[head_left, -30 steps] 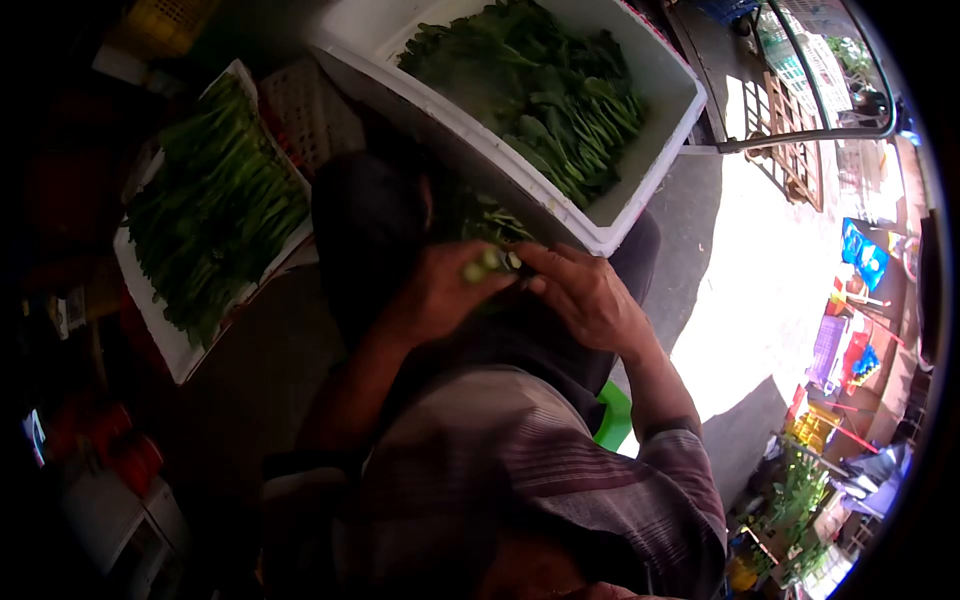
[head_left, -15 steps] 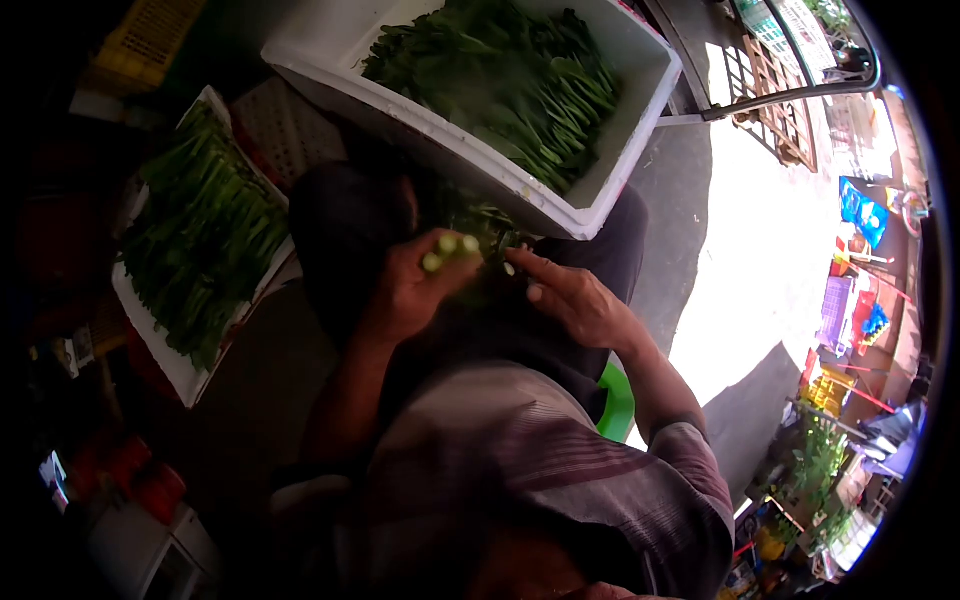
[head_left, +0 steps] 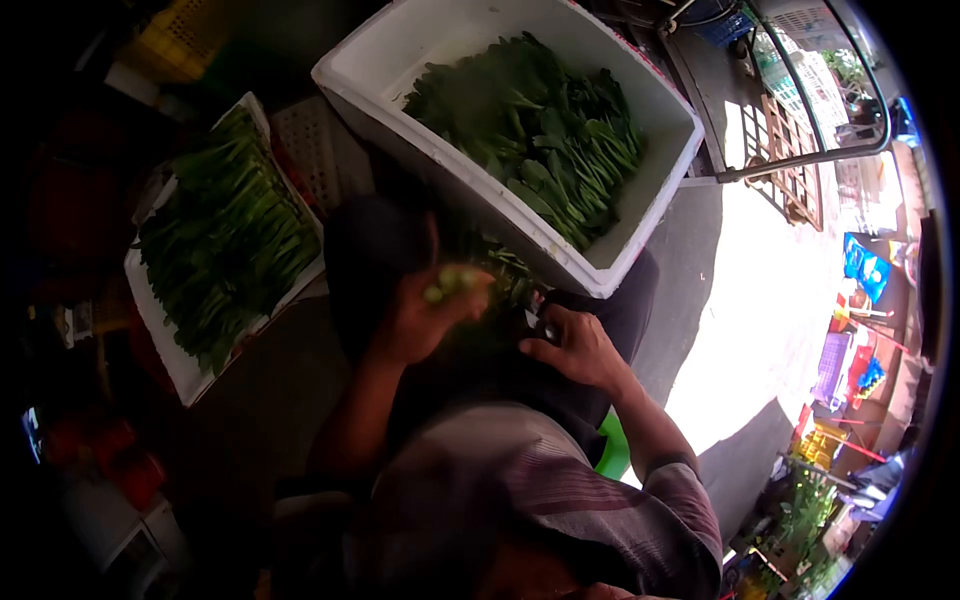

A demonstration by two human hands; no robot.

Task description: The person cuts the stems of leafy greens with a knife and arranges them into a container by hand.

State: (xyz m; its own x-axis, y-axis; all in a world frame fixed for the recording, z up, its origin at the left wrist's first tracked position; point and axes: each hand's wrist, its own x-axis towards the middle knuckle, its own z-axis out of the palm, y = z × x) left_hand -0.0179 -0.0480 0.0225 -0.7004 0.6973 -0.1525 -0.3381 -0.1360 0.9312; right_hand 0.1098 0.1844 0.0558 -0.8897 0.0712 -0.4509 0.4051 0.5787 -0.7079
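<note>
We judged the likeliest trouble to be a nick to our left hand [head_left: 425, 320]: its fingers were wrapped around a bunch of pale green stems [head_left: 452, 283], and our right hand [head_left: 577, 350] held a small dark tool [head_left: 534, 322] near it, with a light edge that we took for a blade, though it was too small to be sure. If that edge strayed across the gap while our eyes were on the stem ends, it could catch a knuckle. We also thought that a slack grip might let single stems slide out and drop among the scattered greens [head_left: 512, 265] between our legs [head_left: 372, 245], where the shade would make them hard to pick out. The foam box [head_left: 605, 280] stood close ahead, so a careless lift of the right hand could knock its near corner.

As for pose, both forearms reached forward with the elbows bent, and the hands met over the lap without touching. The left was curled in a fist, the stem ends facing up toward us, its outline blurred; the right was narrow, thumb and bent forefinger pinching the tool. More leafy greens [head_left: 540, 130] lay in the box, and others on a white tray [head_left: 156, 318] to our left
</note>
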